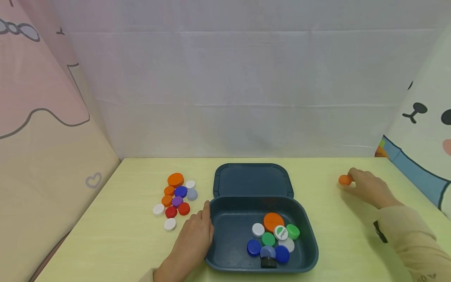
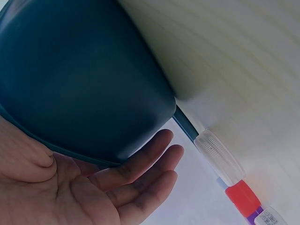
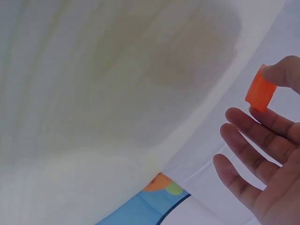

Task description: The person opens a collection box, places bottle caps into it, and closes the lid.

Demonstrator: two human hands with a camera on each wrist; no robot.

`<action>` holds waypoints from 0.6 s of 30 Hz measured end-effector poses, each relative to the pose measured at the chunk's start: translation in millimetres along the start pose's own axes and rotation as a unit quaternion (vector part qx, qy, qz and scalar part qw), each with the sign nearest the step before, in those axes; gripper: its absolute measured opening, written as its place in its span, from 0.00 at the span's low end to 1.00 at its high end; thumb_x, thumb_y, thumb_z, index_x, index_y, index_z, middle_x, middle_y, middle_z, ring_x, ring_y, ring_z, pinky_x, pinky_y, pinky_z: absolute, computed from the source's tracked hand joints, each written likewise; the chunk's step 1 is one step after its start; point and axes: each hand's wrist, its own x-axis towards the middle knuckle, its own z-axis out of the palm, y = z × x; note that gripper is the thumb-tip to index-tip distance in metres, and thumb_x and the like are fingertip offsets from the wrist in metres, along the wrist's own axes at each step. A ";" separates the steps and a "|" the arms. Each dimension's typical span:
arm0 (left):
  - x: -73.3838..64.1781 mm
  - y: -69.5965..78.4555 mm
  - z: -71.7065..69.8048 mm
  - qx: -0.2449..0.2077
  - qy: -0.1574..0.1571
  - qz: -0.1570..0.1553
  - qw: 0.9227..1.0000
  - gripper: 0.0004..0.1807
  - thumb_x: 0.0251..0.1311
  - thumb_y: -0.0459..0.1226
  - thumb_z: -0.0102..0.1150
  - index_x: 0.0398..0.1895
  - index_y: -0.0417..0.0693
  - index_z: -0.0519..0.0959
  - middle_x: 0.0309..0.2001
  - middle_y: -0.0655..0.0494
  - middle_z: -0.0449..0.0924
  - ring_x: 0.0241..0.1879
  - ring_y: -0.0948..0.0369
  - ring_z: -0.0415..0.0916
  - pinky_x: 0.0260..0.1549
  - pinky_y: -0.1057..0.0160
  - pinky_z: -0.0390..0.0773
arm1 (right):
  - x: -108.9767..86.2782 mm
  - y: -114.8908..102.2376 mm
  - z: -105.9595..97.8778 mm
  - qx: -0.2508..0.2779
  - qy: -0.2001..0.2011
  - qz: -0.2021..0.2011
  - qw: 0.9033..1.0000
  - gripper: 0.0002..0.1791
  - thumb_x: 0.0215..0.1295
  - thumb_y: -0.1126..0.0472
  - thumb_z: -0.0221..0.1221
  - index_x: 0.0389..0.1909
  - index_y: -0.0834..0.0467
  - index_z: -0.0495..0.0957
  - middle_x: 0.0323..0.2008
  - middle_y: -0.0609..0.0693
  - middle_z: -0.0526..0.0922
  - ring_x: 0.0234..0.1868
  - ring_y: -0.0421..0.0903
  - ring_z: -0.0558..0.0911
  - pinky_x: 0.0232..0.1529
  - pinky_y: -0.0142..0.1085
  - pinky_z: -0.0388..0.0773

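I pinch 1 orange cap [image 1: 344, 180] in my right grip [image 1: 371, 188]; my left grip [image 1: 195, 235] touches the box [image 1: 229, 235].

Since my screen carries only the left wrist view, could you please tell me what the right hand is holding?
Observer: The right hand pinches a small orange cap.
Operator: Thank you; is anything inside the dark box?
Observer: Yes, several caps lie in the dark box, among them a large orange cap.
Operator: And is the right hand over that box?
Observer: No, it is out over the yellow table, to the box's right.
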 end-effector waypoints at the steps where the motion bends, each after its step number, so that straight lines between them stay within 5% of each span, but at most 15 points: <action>1: 0.0 0.0 0.0 0.000 0.000 0.000 1.000 0.31 0.60 0.40 0.53 0.64 0.39 0.59 0.43 0.47 0.77 0.37 0.55 0.73 0.44 0.56 0.77 | -0.2 -3.9 -1.0 -0.003 0.005 -0.005 1.000 0.19 0.54 0.55 0.60 0.35 0.67 0.70 0.30 0.60 0.78 0.27 0.51 0.74 0.26 0.45 0.72; 18: 0.4 0.5 -1.0 -0.002 -0.007 0.000 1.000 0.32 0.59 0.40 0.54 0.65 0.39 0.58 0.45 0.47 0.77 0.38 0.55 0.73 0.45 0.56 0.77 | -9.3 -88.5 -15.9 -0.045 0.105 -0.111 0.987 0.16 0.48 0.59 0.64 0.35 0.61 0.72 0.27 0.51 0.75 0.26 0.47 0.70 0.24 0.38 0.66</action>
